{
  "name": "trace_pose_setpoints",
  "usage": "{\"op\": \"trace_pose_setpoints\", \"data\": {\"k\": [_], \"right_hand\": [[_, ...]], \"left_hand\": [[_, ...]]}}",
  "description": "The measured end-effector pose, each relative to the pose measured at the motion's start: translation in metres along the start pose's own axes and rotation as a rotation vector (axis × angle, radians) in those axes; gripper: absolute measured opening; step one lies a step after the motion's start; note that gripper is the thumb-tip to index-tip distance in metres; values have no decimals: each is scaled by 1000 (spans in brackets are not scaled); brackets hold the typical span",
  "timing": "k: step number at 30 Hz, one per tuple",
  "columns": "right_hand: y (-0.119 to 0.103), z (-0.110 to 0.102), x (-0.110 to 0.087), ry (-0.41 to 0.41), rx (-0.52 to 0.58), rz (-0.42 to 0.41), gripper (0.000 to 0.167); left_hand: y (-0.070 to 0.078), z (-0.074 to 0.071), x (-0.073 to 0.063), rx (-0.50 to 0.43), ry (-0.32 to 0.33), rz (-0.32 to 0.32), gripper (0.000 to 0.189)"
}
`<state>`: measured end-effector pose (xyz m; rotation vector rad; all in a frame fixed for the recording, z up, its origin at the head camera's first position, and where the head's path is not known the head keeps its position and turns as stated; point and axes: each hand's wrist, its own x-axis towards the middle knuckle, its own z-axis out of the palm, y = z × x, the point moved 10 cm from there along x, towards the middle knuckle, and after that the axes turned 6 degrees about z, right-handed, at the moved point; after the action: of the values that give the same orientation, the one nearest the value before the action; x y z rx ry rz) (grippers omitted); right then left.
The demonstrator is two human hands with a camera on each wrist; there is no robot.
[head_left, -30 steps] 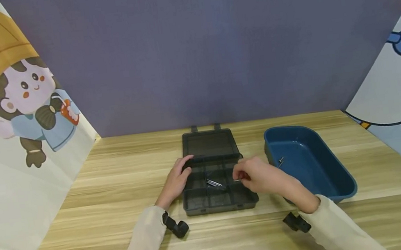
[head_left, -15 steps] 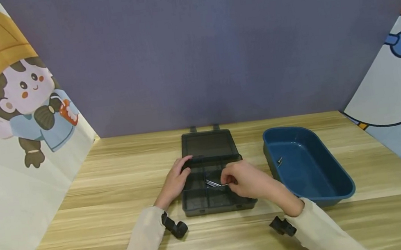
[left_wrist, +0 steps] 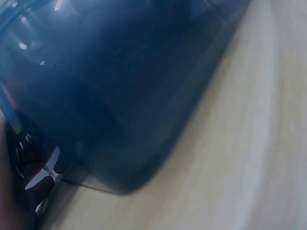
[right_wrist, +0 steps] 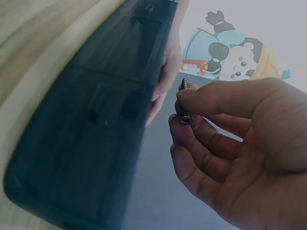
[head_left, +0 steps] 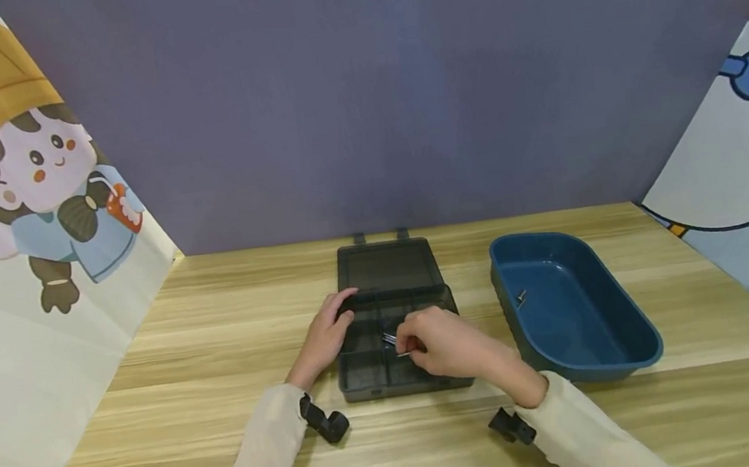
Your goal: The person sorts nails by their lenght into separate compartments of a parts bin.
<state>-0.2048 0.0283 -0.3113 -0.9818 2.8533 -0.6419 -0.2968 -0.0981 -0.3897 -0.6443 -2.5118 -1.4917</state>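
Note:
My right hand pinches a small metal screw between thumb and fingertips. The right wrist view shows the threaded end poking up past the thumb and the head below. In the head view this hand is over the middle of a dark, see-through compartment box, covering part of its right side. Several slim silver screws lie in a middle compartment, partly behind the fingers. Along the box's left side rests my left hand, index finger reaching to the back corner and thumb at the rim. The box's dark wall fills much of the left wrist view.
Behind the compartments, the box's lid lies folded back on the wooden table. To the right stands a deep blue bin with a few small screws at its left side. A grey-purple panel closes off the back.
My right hand has moved left across the box with the screw, from its right side to the middle compartments. The left hand keeps its place on the box.

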Motion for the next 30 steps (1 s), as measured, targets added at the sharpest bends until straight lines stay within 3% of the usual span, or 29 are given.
{"op": "trace_pose_setpoints", "data": {"k": [30], "right_hand": [[7, 17, 3, -39, -7, 54, 10]], "left_hand": [[-4, 1, 0, 8, -30, -46, 42]]}}
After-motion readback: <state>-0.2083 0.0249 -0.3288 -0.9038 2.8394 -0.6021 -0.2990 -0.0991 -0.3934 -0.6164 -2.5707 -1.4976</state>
